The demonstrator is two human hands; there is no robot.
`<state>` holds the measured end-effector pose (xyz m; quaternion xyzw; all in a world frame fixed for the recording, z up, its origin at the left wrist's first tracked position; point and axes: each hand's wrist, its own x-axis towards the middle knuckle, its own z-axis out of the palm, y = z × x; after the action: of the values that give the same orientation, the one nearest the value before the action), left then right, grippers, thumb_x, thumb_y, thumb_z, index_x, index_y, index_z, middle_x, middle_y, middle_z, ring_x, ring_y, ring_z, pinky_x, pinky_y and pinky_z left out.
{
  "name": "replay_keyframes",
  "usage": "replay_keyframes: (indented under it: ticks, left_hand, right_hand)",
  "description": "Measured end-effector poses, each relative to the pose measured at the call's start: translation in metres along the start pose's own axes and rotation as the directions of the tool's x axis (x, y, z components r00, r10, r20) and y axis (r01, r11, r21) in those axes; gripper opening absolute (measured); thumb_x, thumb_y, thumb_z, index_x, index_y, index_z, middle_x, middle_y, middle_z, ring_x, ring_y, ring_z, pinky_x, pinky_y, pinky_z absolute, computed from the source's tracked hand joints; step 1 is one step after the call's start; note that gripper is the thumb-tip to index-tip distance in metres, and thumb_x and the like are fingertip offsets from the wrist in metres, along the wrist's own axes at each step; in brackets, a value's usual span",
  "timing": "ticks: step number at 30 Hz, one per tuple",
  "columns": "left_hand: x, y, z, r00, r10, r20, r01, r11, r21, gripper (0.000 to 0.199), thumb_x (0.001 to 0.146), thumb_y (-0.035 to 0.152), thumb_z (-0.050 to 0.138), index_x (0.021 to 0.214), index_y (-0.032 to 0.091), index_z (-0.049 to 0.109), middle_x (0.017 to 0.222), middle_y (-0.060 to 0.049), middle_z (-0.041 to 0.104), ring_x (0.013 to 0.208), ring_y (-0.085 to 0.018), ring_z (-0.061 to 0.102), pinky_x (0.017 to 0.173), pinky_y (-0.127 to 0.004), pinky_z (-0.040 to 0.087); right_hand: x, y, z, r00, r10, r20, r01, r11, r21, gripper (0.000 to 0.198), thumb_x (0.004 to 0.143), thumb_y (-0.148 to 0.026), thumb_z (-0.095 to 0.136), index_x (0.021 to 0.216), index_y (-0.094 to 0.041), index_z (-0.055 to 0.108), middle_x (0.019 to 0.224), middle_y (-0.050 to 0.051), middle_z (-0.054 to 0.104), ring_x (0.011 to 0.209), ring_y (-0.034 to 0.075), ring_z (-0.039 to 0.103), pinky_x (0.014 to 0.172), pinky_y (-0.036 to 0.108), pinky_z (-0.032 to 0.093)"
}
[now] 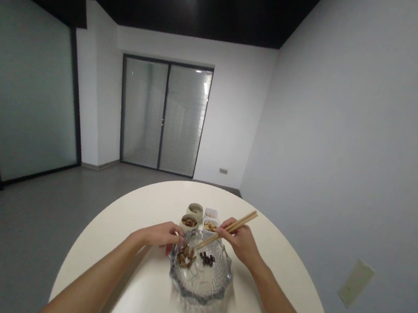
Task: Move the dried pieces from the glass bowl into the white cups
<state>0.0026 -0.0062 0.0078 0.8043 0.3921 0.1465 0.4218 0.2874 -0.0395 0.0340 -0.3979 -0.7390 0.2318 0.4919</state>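
A clear glass bowl point(197, 296) with a scalloped rim stands on the white table. Inside it, slim brown pieces point(186, 256) lie in a heap at the left, and dark bean-like pieces point(206, 259) sit to their right. My right hand point(240, 240) is closed around a pair of wooden chopsticks point(244, 220), whose tips reach down into the bowl near the brown pieces. With bent fingers, my left hand point(164, 234) grips the bowl's back-left rim. Something red point(168, 249) shows just below those fingers; what it is I cannot make out.
Behind the bowl stand a beige cup of brown pieces point(189, 221), another beige cup point(195, 209), a white tub of pale nut-like pieces point(210, 226) and a second white tub point(211, 212). The round table point(130, 299) has a curved edge; a wall point(346, 158) rises at the right.
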Motion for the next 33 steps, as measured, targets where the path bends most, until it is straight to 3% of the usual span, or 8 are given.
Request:
replay_keyframes:
  ticks: [12, 19, 21, 24, 28, 33]
  left_hand:
    - [0.003, -0.006, 0.000, 1.000, -0.002, 0.007, 0.002, 1.000, 0.010, 0.038, 0.083, 0.051, 0.054, 0.090, 0.015, 0.064, 0.058, 0.001, 0.059, 0.050, -0.015, 0.055, 0.044, -0.022, 0.033]
    - [0.003, -0.002, 0.000, 1.000, -0.029, 0.004, 0.029, 0.999, 0.030, 0.039, 0.082, 0.052, 0.054, 0.089, 0.015, 0.065, 0.056, 0.001, 0.058, 0.049, -0.015, 0.054, 0.044, -0.022, 0.034]
    - [0.003, -0.002, 0.000, 1.000, -0.020, 0.002, 0.020, 0.999, 0.026, 0.039, 0.082, 0.052, 0.054, 0.089, 0.015, 0.065, 0.056, 0.001, 0.058, 0.049, -0.015, 0.054, 0.044, -0.022, 0.034]
    - [0.002, -0.002, 0.000, 1.000, -0.009, 0.000, 0.009, 1.000, 0.022, 0.038, 0.082, 0.052, 0.055, 0.087, 0.016, 0.064, 0.057, 0.001, 0.058, 0.049, -0.015, 0.055, 0.044, -0.022, 0.033]
    - [0.000, -0.001, -0.001, 1.000, -0.009, 0.000, 0.009, 1.000, 0.021, 0.036, 0.082, 0.051, 0.055, 0.085, 0.016, 0.064, 0.057, 0.002, 0.057, 0.049, -0.014, 0.054, 0.043, -0.022, 0.033]
    - [0.000, 0.004, 0.000, 1.000, -0.015, 0.001, 0.015, 0.999, 0.028, 0.037, 0.081, 0.052, 0.054, 0.084, 0.016, 0.063, 0.056, 0.002, 0.056, 0.048, -0.014, 0.054, 0.043, -0.022, 0.032]
  right_hand:
    - [-0.005, -0.013, 0.008, 0.992, -0.040, 0.123, 0.046, 0.998, -0.044, 0.016, 0.080, -0.036, 0.075, 0.078, -0.021, 0.072, 0.071, 0.001, 0.073, 0.067, 0.019, 0.066, 0.062, 0.027, 0.052]
    - [-0.007, -0.012, 0.008, 0.979, -0.139, 0.150, 0.146, 0.989, -0.035, 0.014, 0.083, -0.036, 0.073, 0.083, -0.022, 0.074, 0.077, 0.002, 0.073, 0.070, 0.019, 0.068, 0.062, 0.028, 0.055]
    - [-0.007, -0.012, 0.009, 0.984, -0.144, 0.109, 0.147, 0.989, -0.026, 0.015, 0.083, -0.037, 0.073, 0.082, -0.022, 0.074, 0.076, 0.003, 0.073, 0.071, 0.020, 0.068, 0.062, 0.028, 0.056]
    - [-0.007, -0.012, 0.010, 0.986, -0.161, -0.050, 0.161, 0.987, 0.007, 0.018, 0.081, -0.040, 0.074, 0.079, -0.022, 0.073, 0.074, 0.003, 0.073, 0.069, 0.020, 0.068, 0.063, 0.030, 0.057]
    - [-0.006, -0.014, 0.015, 0.952, -0.182, -0.247, 0.197, 0.980, 0.036, 0.018, 0.081, -0.040, 0.075, 0.078, -0.023, 0.073, 0.074, 0.004, 0.073, 0.069, 0.021, 0.068, 0.065, 0.032, 0.058]
    - [-0.006, -0.011, 0.022, 0.947, -0.196, -0.256, 0.210, 0.977, 0.030, 0.015, 0.082, -0.039, 0.075, 0.081, -0.024, 0.077, 0.077, 0.005, 0.075, 0.073, 0.023, 0.070, 0.071, 0.037, 0.059]
